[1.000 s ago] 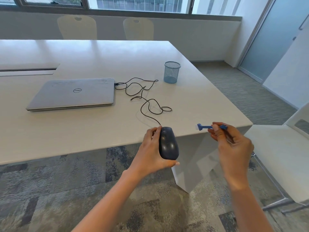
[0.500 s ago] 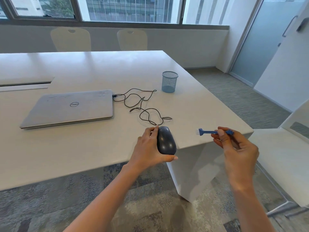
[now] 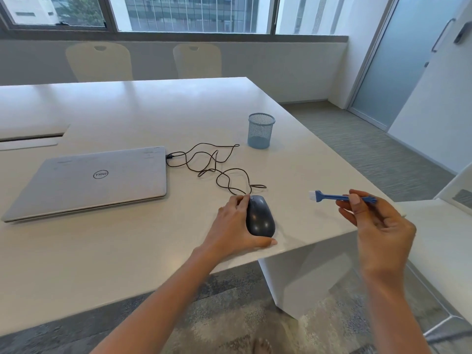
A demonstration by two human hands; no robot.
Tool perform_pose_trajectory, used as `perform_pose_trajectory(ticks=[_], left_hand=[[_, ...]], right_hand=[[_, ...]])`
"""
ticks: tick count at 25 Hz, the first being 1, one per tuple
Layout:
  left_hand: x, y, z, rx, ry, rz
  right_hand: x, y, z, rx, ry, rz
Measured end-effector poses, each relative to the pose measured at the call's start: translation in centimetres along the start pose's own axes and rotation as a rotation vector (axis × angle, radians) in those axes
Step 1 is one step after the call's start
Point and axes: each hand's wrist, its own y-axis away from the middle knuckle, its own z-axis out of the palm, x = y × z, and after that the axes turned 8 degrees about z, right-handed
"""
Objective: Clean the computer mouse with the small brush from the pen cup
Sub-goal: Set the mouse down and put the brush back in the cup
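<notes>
A dark wired computer mouse (image 3: pixel 260 218) rests on the white table (image 3: pixel 127 246) near its front right corner. My left hand (image 3: pixel 231 226) wraps its left side, thumb below it and fingers at its front. My right hand (image 3: pixel 378 226) pinches the handle of a small blue brush (image 3: pixel 332 196), held level above the table's right edge. The white bristles point left, a hand's width right of the mouse. The blue mesh pen cup (image 3: pixel 260 131) stands upright and empty farther back.
The mouse's black cable (image 3: pixel 217 164) loops across the table to a closed silver laptop (image 3: pixel 94 180) on the left. Two pale chairs (image 3: pixel 196 60) stand behind the table and a white chair (image 3: pixel 444 238) at my right. A glass door is at far right.
My left hand brought the mouse from off the table's front edge back onto the tabletop. The brush stayed in my right hand, roughly level.
</notes>
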Motion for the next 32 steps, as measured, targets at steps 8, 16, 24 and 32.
perform_pose_trajectory(ticks=[8,16,24,32], left_hand=[[-1.6,-5.1,-0.4,0.063,0.018,-0.103],[-2.9,-7.8,-0.8,0.128,-0.001,-0.196],[-3.7,-8.2,-1.0,0.111,-0.007,-0.210],[-3.8,-8.5,-2.0,0.085,-0.024,-0.220]], right_hand=[[1.9,-10.0,5.1,-0.102,-0.016,0.017],[4.3,-21.7,14.4,-0.205,0.005,0.033],[7.2,-27.7,22.7,-0.217,0.290,-0.054],[7.6,-27.4,24.5,-0.321,0.644,-0.142]])
